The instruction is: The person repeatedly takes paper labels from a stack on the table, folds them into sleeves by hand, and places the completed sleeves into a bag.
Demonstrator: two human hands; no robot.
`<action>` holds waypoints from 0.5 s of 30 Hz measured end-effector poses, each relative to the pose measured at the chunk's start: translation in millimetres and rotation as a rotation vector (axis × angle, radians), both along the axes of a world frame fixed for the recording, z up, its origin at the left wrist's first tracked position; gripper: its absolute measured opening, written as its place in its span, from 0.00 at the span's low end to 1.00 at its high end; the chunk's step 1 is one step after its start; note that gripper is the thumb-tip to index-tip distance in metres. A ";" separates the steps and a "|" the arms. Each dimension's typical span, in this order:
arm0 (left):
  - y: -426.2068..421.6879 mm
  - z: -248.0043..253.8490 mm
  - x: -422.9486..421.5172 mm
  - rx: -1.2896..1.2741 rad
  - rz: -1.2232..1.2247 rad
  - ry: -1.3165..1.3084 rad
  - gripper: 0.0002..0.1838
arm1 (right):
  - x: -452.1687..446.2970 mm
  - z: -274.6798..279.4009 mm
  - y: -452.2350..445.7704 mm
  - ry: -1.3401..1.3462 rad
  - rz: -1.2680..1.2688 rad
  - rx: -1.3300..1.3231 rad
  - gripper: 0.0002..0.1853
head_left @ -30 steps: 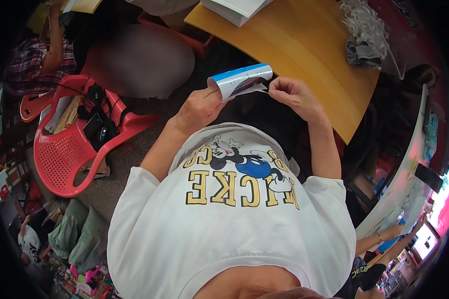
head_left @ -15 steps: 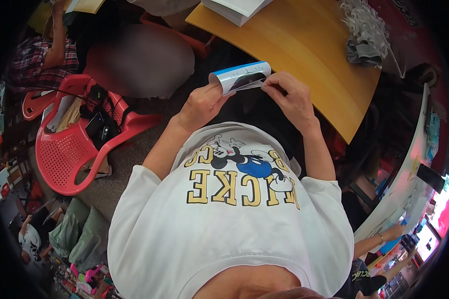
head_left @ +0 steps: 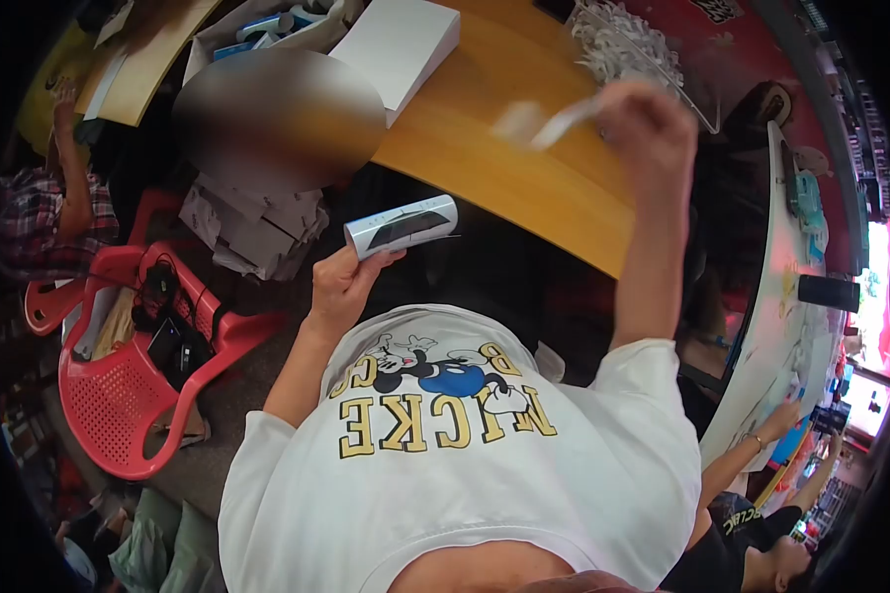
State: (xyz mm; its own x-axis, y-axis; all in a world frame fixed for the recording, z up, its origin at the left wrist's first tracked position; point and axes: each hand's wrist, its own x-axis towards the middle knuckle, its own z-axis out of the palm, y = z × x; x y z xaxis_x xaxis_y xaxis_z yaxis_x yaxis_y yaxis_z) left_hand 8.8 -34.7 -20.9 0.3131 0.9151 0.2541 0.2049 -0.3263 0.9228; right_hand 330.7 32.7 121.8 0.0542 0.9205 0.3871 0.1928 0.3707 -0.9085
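My left hand (head_left: 341, 285) is closed round the lower left end of a curled printed sheet (head_left: 402, 227), glossy white with a dark picture on it. The sheet is bent into a tube shape, in front of the table edge. My right hand (head_left: 653, 128), smeared by motion, is raised over the wooden table (head_left: 509, 148). A blurred white strip (head_left: 561, 124) trails leftward from its fingers. Just beyond that hand lies a heap of curly white strips (head_left: 623, 44).
A white stack (head_left: 400, 49) sits on the table beside a box of blue and white rolls (head_left: 279, 22). Bundled papers (head_left: 252, 232) are below. A red chair (head_left: 119, 405) holding cables stands left. Another person's arm (head_left: 752, 450) reaches over a white table (head_left: 756, 336) at right.
My right hand has left the sheet's edge and swung up and right over the table with the white strip. My left hand still holds the curled sheet, now lower left in view.
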 end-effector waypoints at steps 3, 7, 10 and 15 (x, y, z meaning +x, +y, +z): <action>-4.1 16.1 4.5 -0.467 0.034 -0.474 0.12 | 90.6 2.6 93.5 -0.129 -0.301 0.143 0.11; 3.1 23.5 3.8 -0.638 0.109 -0.636 0.15 | 197.5 -38.1 148.9 -1.319 -0.887 0.169 0.26; 9.6 21.9 6.8 -0.715 0.165 -0.774 0.14 | 57.4 -12.9 81.7 -0.794 -0.559 0.324 0.19; 19.3 23.0 11.4 -0.747 0.171 -0.814 0.14 | -67.1 -63.7 -23.3 -0.248 0.048 -0.002 0.06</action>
